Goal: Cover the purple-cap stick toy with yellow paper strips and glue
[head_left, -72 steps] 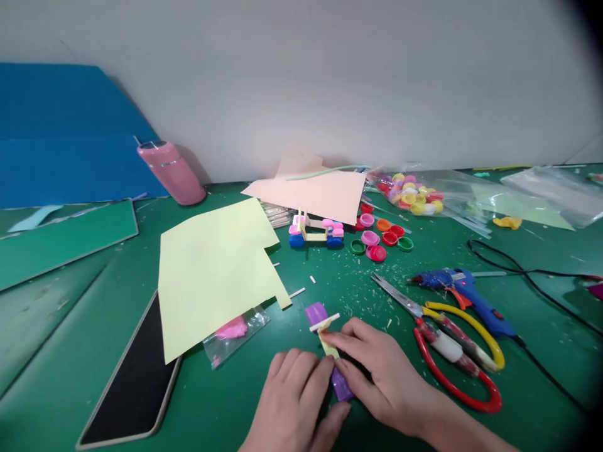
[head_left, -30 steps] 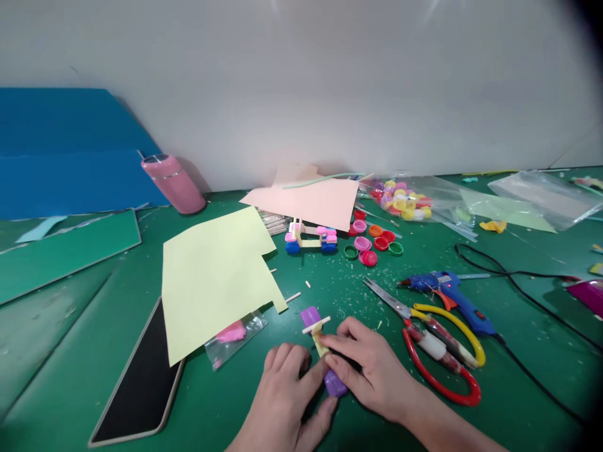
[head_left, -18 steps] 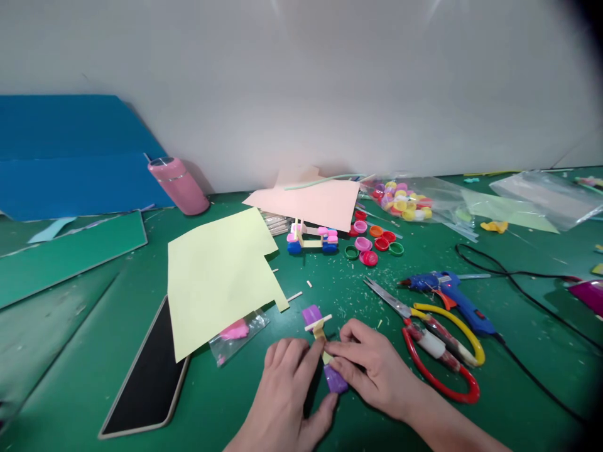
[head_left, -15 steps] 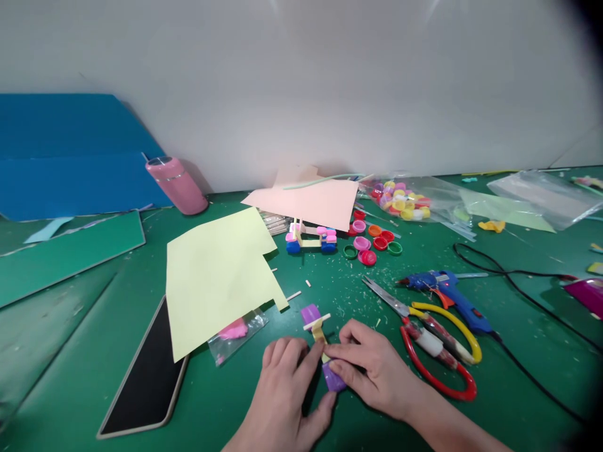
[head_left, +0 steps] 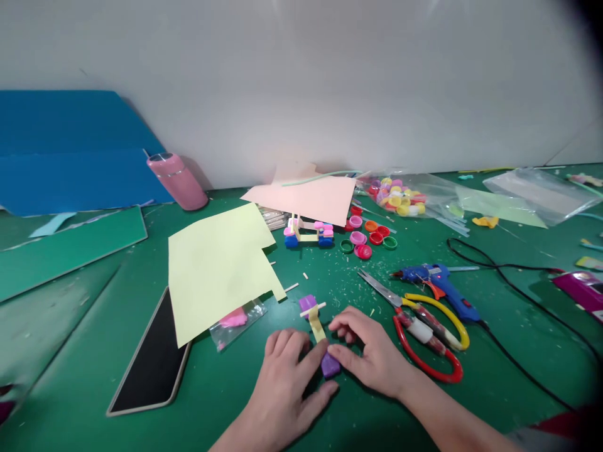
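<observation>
While phone lies partly under yellow sheet, left hand rests toward tabletop's near edge: thumb and index wide apart, index tip on near end of yellow strip. Blue-and-pink model sits nearer back edge. Between hands, strip runs from far purple piece, crossed by white stick, to near purple piece. Stick and strip look attached; near joint seems unfinished, pressing probably left. Right hand: thumb tip at near joint, index spread clear, nothing gripped. Scissors, glue gun farther right.
</observation>
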Demonstrator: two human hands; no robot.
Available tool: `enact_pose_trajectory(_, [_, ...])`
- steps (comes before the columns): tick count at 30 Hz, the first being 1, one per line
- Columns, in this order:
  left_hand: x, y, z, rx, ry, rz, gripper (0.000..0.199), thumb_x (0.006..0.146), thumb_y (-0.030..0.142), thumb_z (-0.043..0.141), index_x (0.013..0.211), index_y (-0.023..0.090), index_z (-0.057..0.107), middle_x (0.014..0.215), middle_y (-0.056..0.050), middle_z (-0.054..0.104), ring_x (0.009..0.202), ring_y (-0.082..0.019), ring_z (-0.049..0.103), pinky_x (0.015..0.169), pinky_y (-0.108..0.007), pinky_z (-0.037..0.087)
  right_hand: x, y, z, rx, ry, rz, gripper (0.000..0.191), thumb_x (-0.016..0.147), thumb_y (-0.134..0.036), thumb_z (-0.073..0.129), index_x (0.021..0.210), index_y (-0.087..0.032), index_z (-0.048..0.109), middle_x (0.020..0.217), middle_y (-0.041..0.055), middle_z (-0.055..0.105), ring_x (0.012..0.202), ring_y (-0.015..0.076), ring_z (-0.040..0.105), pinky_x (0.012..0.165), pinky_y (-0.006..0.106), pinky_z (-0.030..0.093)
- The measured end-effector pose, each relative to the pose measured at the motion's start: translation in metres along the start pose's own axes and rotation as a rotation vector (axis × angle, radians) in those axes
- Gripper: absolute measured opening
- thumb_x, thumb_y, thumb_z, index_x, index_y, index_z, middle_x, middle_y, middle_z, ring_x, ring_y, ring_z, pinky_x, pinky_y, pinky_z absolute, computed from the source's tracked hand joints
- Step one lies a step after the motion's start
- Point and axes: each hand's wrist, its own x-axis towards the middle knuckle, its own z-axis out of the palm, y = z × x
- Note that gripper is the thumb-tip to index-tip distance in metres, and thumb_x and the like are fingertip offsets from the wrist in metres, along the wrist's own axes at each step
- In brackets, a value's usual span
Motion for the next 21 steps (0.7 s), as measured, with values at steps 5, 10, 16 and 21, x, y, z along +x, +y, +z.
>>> enact_pose_trajectory(5, [0.001, 0.003, 0.0, -0.029, 0.011, -0.048, 0.022, 0.076, 0.022, 0.054, 0.096, 0.018, 0.061, 0.079, -0.007, 0.05, 0.076, -0.022, 0.046, 0.066, -0.038, 0.04, 0.003, 0.0, 0.002, -0.01, 0.11, 0.023, 0.031, 0.079, -0.02, 0.054, 0.109, -0.02, 0.045, 0.086, 0.0017, 0.048, 0.068, 0.0122, 0.047, 0.06, 0.024, 0.044])
enact_pose_trajectory(10, [0.0, -0.001, -0.011, -0.062, -0.055, -0.052, 0.027, 0.074, 0.019, 0.053, 0.1, 0.019, 0.061, 0.082, -0.007, 0.051, 0.079, -0.023, 0.047, 0.067, -0.039, 0.04, 0.019, -0.011, 0.003, -0.058, 0.146, -0.022, 0.04, 0.075, -0.021, 0.06, 0.113, -0.021, 0.047, 0.097, 0.0049, 0.049, 0.076, 0.0146, 0.049, 0.065, 0.026, 0.045])
enact_pose_trajectory(16, [-0.002, -0.002, -0.02, -0.111, -0.054, -0.091, 0.028, 0.07, 0.023, 0.058, 0.098, 0.02, 0.061, 0.084, -0.007, 0.052, 0.081, -0.023, 0.049, 0.069, -0.04, 0.043, 0.038, -0.022, 0.007, -0.107, 0.156, -0.105, 0.011, 0.082, -0.025, 0.054, 0.086, -0.019, 0.063, 0.082, 0.0033, 0.053, 0.078, 0.016, 0.053, 0.071, 0.028, 0.043])
enact_pose_trajectory(21, [0.008, -0.01, -0.015, -0.323, 0.267, -0.424, 0.014, 0.073, 0.024, 0.056, 0.085, 0.016, 0.056, 0.076, -0.004, 0.054, 0.068, -0.017, 0.051, 0.062, -0.032, 0.046, 0.039, -0.02, 0.007, -0.129, 0.16, -0.141, 0.011, 0.082, -0.023, 0.055, 0.082, -0.018, 0.064, 0.079, 0.0034, 0.053, 0.077, 0.0163, 0.053, 0.069, 0.028, 0.043])
